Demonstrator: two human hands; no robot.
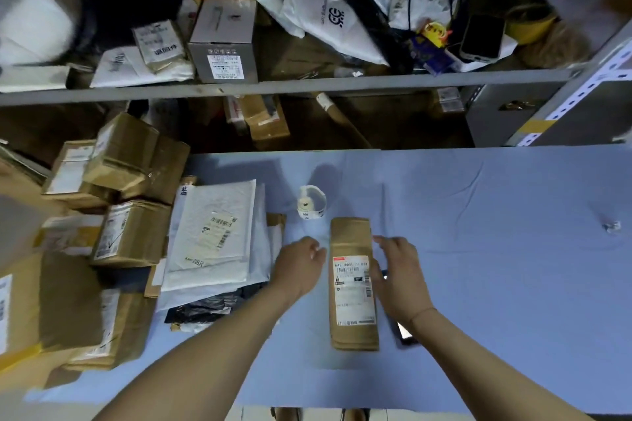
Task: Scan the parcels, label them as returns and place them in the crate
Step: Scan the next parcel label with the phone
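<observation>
While the parcel [353,284] lies flat, we judge it light and stiff; grip its long edges; left hand [301,268] loosely curled, empty; right hand [396,278] relaxed, touching it.

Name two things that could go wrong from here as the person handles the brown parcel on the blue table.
1. A dark device lies partly under the right hand, close beside the parcel; moving the parcel could knock it.
2. The label roll stands beyond the parcel, past the left hand; a reach for it might nudge the parcel or tip the roll.
</observation>
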